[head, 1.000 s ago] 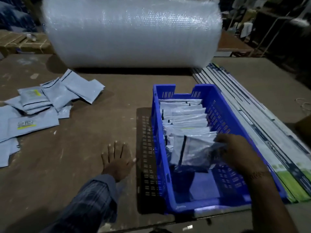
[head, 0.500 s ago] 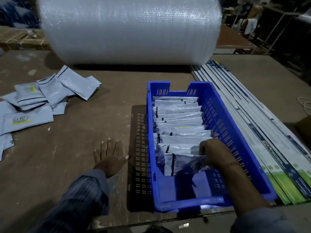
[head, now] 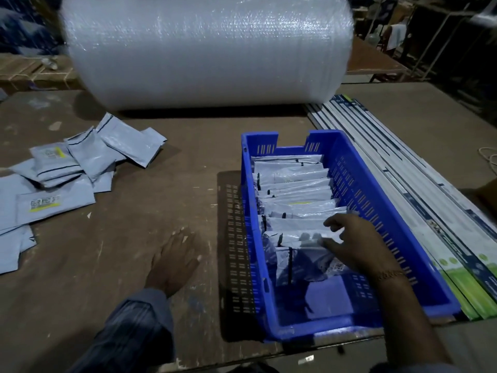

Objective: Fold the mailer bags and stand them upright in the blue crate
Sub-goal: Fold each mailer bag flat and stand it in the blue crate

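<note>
My right hand (head: pixel 355 243) is inside the blue crate (head: pixel 403 251), fingers nearly straight and pressing on the top edges of the nearest folded mailer bags (head: pixel 293 208); its grip holds nothing. My left hand (head: pixel 173 261) lies flat and open on the bench (head: pixel 161 184), beside the crate's left wall. The front bag (head: pixel 298 265) leans and looks crumpled, so I should push it back against the row until it stands straight, keeping the folds tight. Unfolded bags (head: pixel 70 179) wait near the bench's left edge.
</note>
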`<state>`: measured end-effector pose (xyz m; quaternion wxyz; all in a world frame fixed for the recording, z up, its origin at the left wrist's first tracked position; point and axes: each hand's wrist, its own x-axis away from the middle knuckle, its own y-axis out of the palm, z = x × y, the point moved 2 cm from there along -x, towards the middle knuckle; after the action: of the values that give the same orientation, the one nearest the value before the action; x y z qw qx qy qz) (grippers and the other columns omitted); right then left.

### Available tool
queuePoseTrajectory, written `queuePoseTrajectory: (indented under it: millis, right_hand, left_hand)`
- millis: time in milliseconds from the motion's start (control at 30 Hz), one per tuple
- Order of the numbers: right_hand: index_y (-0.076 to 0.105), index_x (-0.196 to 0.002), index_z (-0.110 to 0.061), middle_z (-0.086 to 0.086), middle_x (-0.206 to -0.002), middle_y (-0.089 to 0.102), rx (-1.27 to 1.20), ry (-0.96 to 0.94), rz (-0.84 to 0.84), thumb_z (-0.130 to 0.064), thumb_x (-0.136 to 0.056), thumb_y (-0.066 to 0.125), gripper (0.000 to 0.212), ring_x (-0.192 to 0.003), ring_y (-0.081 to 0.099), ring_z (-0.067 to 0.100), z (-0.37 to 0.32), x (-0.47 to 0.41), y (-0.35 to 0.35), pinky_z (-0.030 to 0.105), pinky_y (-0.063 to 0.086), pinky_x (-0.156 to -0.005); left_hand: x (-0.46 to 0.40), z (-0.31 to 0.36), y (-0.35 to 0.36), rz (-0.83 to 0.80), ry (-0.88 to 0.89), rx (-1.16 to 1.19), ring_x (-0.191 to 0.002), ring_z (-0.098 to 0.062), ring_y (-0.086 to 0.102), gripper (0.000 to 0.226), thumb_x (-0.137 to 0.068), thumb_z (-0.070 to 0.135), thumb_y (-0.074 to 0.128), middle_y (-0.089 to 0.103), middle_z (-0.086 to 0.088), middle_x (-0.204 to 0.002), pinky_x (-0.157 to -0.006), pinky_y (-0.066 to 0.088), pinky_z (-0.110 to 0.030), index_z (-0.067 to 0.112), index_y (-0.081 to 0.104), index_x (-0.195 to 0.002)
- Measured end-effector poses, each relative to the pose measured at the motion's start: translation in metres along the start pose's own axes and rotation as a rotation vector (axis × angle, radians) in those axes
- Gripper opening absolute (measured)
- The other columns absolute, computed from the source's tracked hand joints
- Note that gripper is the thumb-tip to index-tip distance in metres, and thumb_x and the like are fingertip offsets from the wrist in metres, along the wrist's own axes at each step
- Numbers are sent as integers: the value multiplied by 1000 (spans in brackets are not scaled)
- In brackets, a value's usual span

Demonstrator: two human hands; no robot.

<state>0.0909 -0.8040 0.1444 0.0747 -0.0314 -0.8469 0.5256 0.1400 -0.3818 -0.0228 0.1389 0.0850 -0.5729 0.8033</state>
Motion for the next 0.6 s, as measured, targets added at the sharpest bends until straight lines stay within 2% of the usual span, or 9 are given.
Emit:
queuePoseTrajectory:
  millis: [100,200,333,433,500,600]
  right_hand:
    - [70,-111,-25,-9,-99,67,-115,-106,132,-35,-91,78,24,-81,64,5,-45,6,4,30,53,-71]
    - [70,-107,-25,-9,-97,67,-131,-209,174,-28,-95,73,14,-81,62,6,-98,11,13,35,56,-75]
    - [69,-107,-25,-8,-100,67,-50,-303,215,-21,-96,64,13,-88,60,12,-172,23,25,32,52,-78]
    - [68,-104,-26,-6,-99,68,-16,-382,214,-21,-94,60,14,-90,61,17,-232,28,42,32,48,-74]
    - [67,-108,-27,-7,-103,67,-34,-400,178,-20,-95,61,16,-95,62,15,-267,26,63,33,52,-78]
    - [65,-115,-31,-15,-108,65,-58,-396,116,-23,-98,62,20,-95,59,3,-311,20,101,26,54,-81]
  left_hand:
    - [14,-7,-26,40,26,60,-160,-26,20,69,-103,56,43,21,-3,-174,-124,23,-43,23,37,-163]
    - [21,-27,-50,-55,46,3,-159,-29,22,58,-111,40,47,22,-7,-173,-121,20,-35,18,34,-163]
    - [22,-92,-78,-293,-27,-52,-161,-25,17,74,-108,58,43,6,-1,-177,-127,20,-37,23,18,-169]
    - [22,-144,-97,-433,-41,-178,-159,-25,24,79,-105,64,44,8,-1,-177,-126,26,-37,24,18,-169]
    - [27,-164,-114,-420,-66,-177,-159,-25,23,75,-107,60,41,10,-2,-177,-126,23,-35,22,20,-168]
    - [32,-180,-141,-286,-46,-106,-157,-27,27,58,-114,42,39,23,-7,-173,-121,23,-30,13,30,-164]
